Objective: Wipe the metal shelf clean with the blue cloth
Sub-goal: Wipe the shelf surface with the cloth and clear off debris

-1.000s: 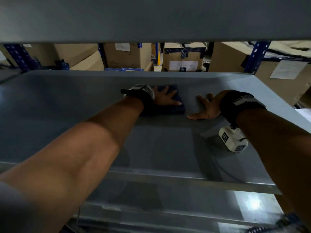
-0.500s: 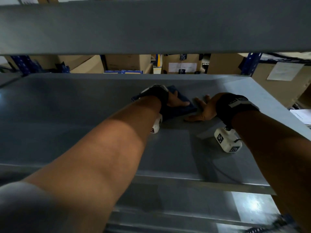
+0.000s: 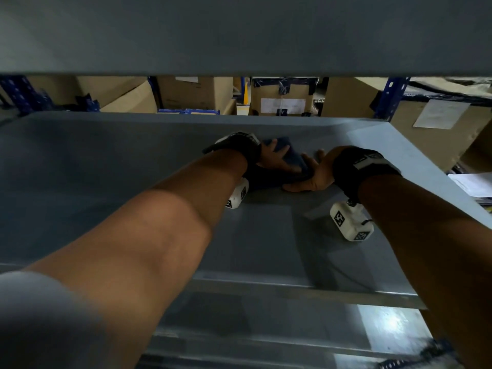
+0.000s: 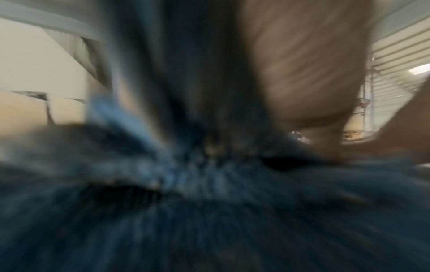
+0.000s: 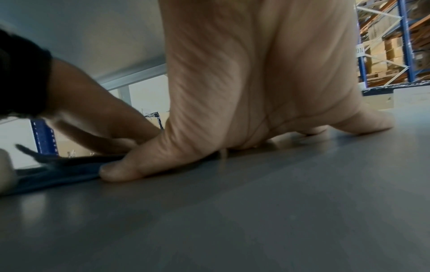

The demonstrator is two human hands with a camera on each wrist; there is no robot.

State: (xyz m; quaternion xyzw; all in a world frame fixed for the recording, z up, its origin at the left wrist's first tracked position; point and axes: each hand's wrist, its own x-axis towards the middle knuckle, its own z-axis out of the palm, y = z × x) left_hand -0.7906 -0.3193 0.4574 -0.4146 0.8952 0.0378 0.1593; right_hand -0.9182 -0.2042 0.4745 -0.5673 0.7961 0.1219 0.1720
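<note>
The blue cloth (image 3: 292, 161) lies bunched on the grey metal shelf (image 3: 133, 169), near its back middle. My left hand (image 3: 274, 158) presses down on it with spread, fairly straight fingers. My right hand (image 3: 314, 174) rests flat on the bare shelf just right of the cloth, fingers splayed, its thumb against the cloth's edge. In the right wrist view the right hand (image 5: 256, 92) has its thumb tip at the cloth (image 5: 58, 173), and the left hand (image 5: 97, 121) slants down onto it. The left wrist view is blurred and filled by the cloth (image 4: 209, 211).
An upper shelf (image 3: 239, 30) hangs low over the work area. Cardboard boxes (image 3: 282, 99) and blue rack uprights (image 3: 391, 97) stand behind the shelf. The shelf's front lip (image 3: 292, 288) runs below my forearms. Papers (image 3: 474, 185) lie beyond the right edge.
My left hand has slid the cloth to the right until it meets the right thumb, and the cloth has bunched up. The right hand has stayed planted on the shelf.
</note>
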